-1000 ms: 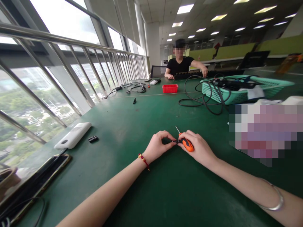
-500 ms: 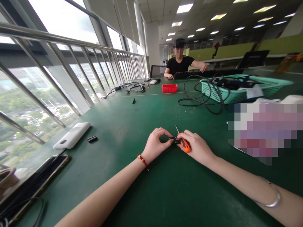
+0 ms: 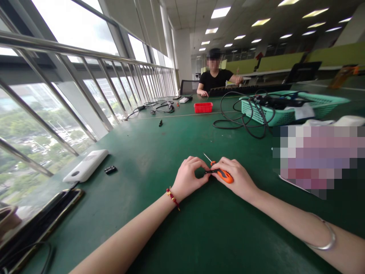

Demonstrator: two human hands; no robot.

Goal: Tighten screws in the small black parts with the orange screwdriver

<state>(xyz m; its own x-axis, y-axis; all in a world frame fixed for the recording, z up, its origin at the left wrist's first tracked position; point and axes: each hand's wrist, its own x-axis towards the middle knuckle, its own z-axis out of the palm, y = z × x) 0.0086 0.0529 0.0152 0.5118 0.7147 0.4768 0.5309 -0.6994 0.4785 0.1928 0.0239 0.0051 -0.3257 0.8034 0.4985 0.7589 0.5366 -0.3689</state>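
Note:
My left hand is closed in a pinch, thumb and forefinger on a small black piece whose exact kind I cannot make out. Close against it, my right hand is closed around an orange-and-black screwdriver, and its fingertips also meet the black piece. The screwdriver's thin metal shaft points away and to the left, its tip clear of the piece. Fingers cover part of both things. A similar black part lies on the green table to the left.
A white power bank and a phone with a cable lie on the left. Farther back are a red tray, another small black part and a teal basket with black cables. A person sits opposite.
The screwdriver has swung in my right hand, its shaft now slanting more to the left. The black piece appears turned and shows less between my fingers. The other person's raised hand has shifted left.

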